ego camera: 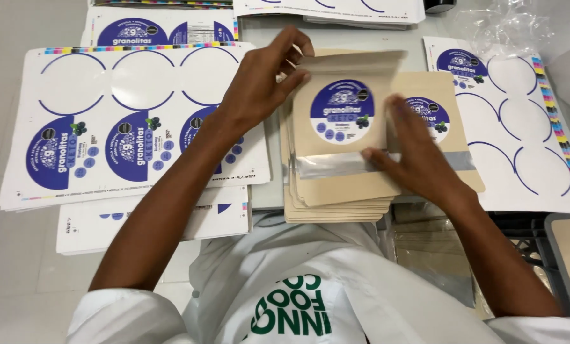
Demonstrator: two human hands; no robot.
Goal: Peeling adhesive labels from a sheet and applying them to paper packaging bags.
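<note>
A tan paper pouch [336, 178] with a round blue label and a clear window strip lies on top of a stack of like pouches [336, 210]. My left hand [259, 83] grips the pouch's upper left corner. My right hand [419, 153] presses flat on its right side, fingers over the window strip. Another labelled pouch [454, 89] lies under and just right of my right hand.
Sheets of round blue stickers [119, 121] lie at the left, some circles peeled off. A mostly peeled sticker sheet [527, 127] lies at the right. More sheets [164, 28] sit at the back. Crumpled clear plastic [502, 25] is at the far right. A grey tray [569, 267] holds another pouch.
</note>
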